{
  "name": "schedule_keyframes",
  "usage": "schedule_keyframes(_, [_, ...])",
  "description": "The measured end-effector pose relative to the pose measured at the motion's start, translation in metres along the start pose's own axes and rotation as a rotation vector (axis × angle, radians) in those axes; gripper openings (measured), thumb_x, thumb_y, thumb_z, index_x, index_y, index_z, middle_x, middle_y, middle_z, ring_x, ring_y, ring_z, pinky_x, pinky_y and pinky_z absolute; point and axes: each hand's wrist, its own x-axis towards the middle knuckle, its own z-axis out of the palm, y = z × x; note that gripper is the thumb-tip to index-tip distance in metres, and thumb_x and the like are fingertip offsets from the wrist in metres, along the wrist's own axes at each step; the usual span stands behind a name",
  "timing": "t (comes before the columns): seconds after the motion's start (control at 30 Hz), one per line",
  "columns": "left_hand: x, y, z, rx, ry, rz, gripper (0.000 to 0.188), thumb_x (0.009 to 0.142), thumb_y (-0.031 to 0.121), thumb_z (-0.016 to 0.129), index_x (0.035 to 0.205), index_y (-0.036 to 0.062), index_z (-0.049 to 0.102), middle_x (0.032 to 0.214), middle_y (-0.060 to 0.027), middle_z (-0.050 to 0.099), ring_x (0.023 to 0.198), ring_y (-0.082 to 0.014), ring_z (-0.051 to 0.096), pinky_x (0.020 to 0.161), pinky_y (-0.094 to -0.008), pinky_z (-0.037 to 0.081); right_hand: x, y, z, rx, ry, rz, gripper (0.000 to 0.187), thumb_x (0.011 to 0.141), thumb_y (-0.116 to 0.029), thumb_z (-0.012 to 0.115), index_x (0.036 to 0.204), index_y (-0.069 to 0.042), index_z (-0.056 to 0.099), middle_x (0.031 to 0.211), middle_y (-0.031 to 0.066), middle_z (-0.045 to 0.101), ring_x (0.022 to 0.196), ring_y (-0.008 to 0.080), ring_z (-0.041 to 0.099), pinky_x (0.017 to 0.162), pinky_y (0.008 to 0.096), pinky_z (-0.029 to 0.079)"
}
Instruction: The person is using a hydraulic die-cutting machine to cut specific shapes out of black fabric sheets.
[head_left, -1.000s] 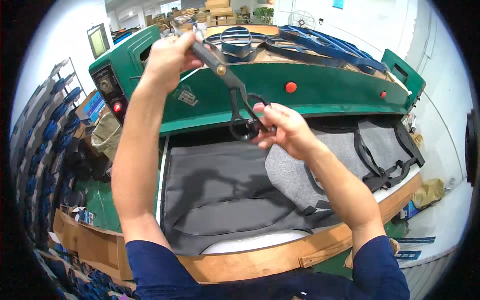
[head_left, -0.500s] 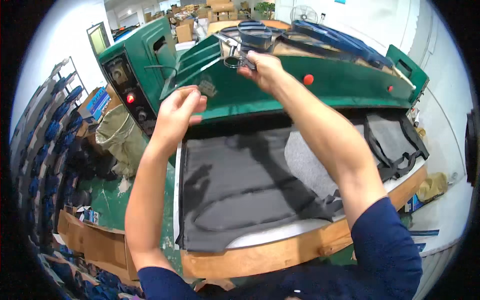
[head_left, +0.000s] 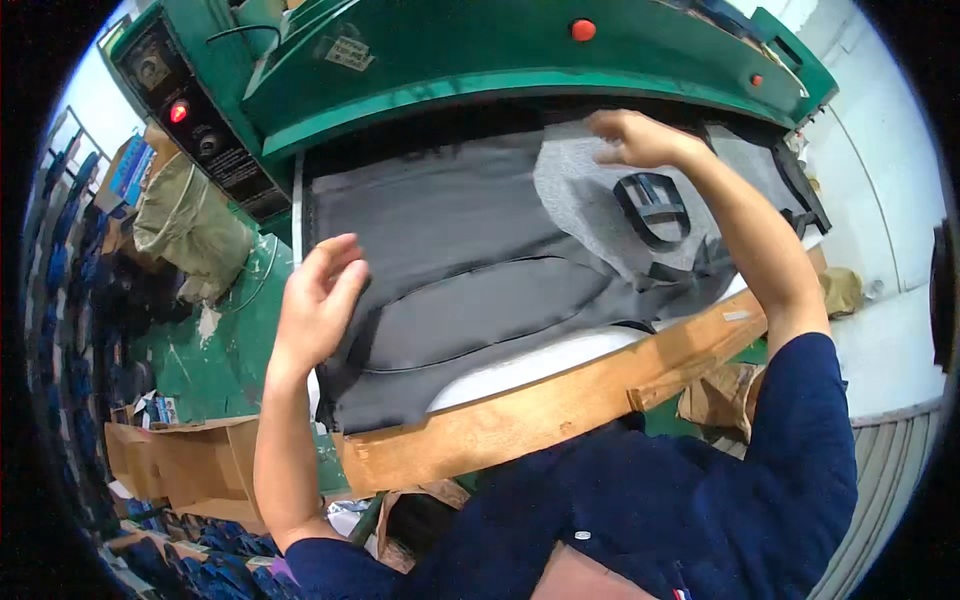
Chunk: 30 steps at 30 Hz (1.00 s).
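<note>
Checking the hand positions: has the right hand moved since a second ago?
Yes. The right hand came down off the green press top onto the grey fabric below it.

Bright, even overhead light fills the scene, and the white wall (head_left: 880,230) at right is nearly washed out. Deep shadow lies under the green press head (head_left: 520,60), darkening the far edge of the grey fabric (head_left: 440,220). Fisheye distortion bends straight edges toward a black circular rim, and the left hand (head_left: 315,300) is slightly motion-blurred.
</note>
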Motion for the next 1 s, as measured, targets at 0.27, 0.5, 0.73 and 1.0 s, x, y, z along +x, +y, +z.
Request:
schedule_keyframes(0.27, [0.023,0.002,0.066,0.542,-0.282,0.384,0.044,0.088,0.019,0.067,0.127,-0.0009,0.056,0.132,-0.0242,0.056,0.131,-0.0377,0.047,0.109,-0.0422,0.038,-0.101,0.056,0.084,-0.153,0.022,0.261,0.055,0.069,-0.005,0.071,0.123,-0.009,0.061,0.128,0.0156,0.058,0.119,0.0354,0.056,0.098,0.0429,0.048])
schedule_keyframes(0.5, [0.027,-0.008,0.086,0.724,-0.423,0.350,0.043,0.090,0.025,0.064,0.125,0.0012,0.058,0.140,-0.0235,0.049,0.136,-0.0385,0.041,0.113,-0.0453,0.033,-0.086,0.053,0.078,-0.323,-0.042,0.253,0.022,0.071,-0.009,0.071,0.093,-0.005,0.069,0.120,0.0163,0.057,0.111,0.0370,0.059,0.091,0.0446,0.051])
schedule_keyframes(0.73, [0.030,0.000,0.086,0.666,-0.386,0.349,0.043,0.089,0.022,0.067,0.124,-0.0007,0.058,0.136,-0.0242,0.052,0.132,-0.0387,0.045,0.109,-0.0437,0.038,-0.070,-0.001,0.009,-0.332,0.263,0.040,0.034,0.074,-0.035,0.074,0.077,-0.002,0.067,0.105,0.0170,0.060,0.098,0.0351,0.061,0.080,0.0431,0.052])
schedule_keyframes(1.0, [0.048,0.034,0.104,0.235,-0.011,0.334,0.063,0.083,0.018,0.076,0.136,-0.0014,0.048,0.126,-0.0207,0.061,0.118,-0.0285,0.060,0.098,-0.0394,0.047,0.000,-0.088,-0.028,0.361,0.296,0.394,0.059,0.079,-0.055,0.069,0.060,0.000,0.061,0.055,0.0116,0.055,0.055,0.0227,0.059,0.052,0.0382,0.048])
